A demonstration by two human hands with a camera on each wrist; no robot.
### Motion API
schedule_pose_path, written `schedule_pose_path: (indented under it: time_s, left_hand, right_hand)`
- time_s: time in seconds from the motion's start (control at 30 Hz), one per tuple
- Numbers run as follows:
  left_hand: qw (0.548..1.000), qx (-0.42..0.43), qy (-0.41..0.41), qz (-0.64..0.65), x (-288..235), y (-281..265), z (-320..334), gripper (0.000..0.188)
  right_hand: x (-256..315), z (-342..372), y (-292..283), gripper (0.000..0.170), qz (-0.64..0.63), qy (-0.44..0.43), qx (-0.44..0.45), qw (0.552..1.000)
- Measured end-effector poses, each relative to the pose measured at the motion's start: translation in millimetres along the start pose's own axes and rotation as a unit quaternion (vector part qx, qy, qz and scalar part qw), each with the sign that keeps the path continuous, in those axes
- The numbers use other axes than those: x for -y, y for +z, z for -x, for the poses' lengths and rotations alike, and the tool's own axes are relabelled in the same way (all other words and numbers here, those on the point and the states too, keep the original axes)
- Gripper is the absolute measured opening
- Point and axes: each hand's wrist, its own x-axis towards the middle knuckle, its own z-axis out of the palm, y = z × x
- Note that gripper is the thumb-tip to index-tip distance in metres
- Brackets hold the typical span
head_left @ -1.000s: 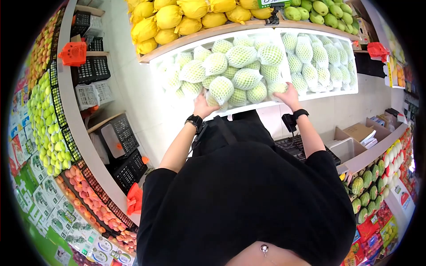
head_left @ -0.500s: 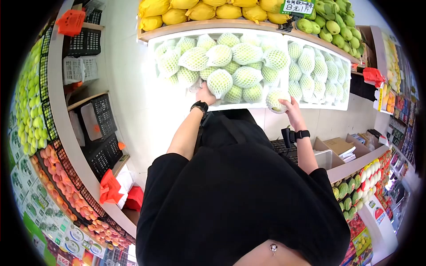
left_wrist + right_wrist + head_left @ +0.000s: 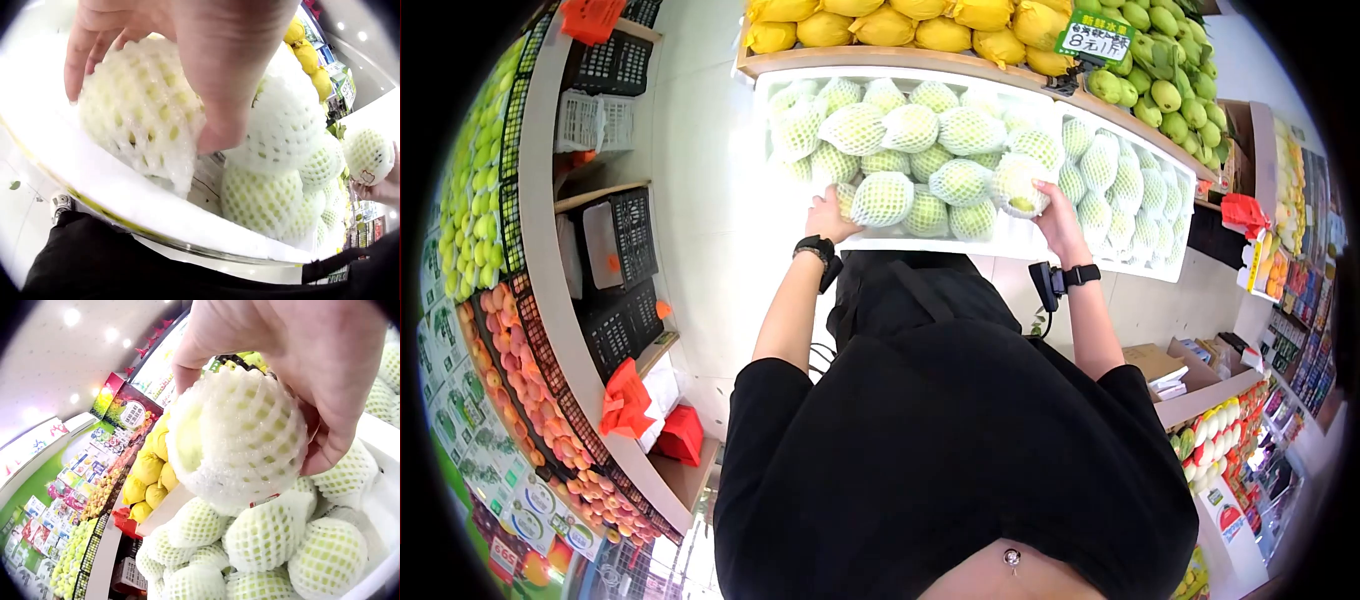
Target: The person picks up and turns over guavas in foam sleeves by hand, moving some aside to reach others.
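Note:
My right hand [image 3: 1058,220] holds a pale green fruit in a white foam net [image 3: 240,440], thumb and fingers on opposite sides. In the right wrist view it is raised above the other netted fruits [image 3: 265,531]. My left hand [image 3: 830,218] is at the front left of the white foam box [image 3: 900,246]. In the left wrist view its fingers and thumb curl round another netted fruit [image 3: 140,106], just inside the box wall [image 3: 94,169]. Beside the thumb lies a further netted fruit [image 3: 275,125].
A second white box [image 3: 1140,266] of netted fruit adjoins on the right. Yellow wrapped fruits [image 3: 920,30] and loose green fruits [image 3: 1165,95] lie behind, with a green price sign [image 3: 1092,38] between. Crates [image 3: 615,240] stand under the left-hand shelf.
My right hand has lifted a netted fruit from the box's front right, and it is now over the fruits there. My left hand has shifted to the left and grips another fruit.

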Motion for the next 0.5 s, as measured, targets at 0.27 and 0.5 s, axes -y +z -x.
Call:
schedule_pose_path:
  time_s: [0.27, 0.5]
  left_hand:
    - [0.992, -0.038, -0.073, 0.095, -10.1, 8.7, 6.1, 0.104]
    - [0.99, -0.081, -0.076, 0.081, -16.1, 11.6, 10.3, 0.095]
  right_hand:
    - [54.4, -48.3, 44.0, 0.07, 0.211, -0.111, -0.06, 0.969]
    - [50.5, -135.3, 33.9, 0.092, 0.482, -0.199, -0.132, 0.843]
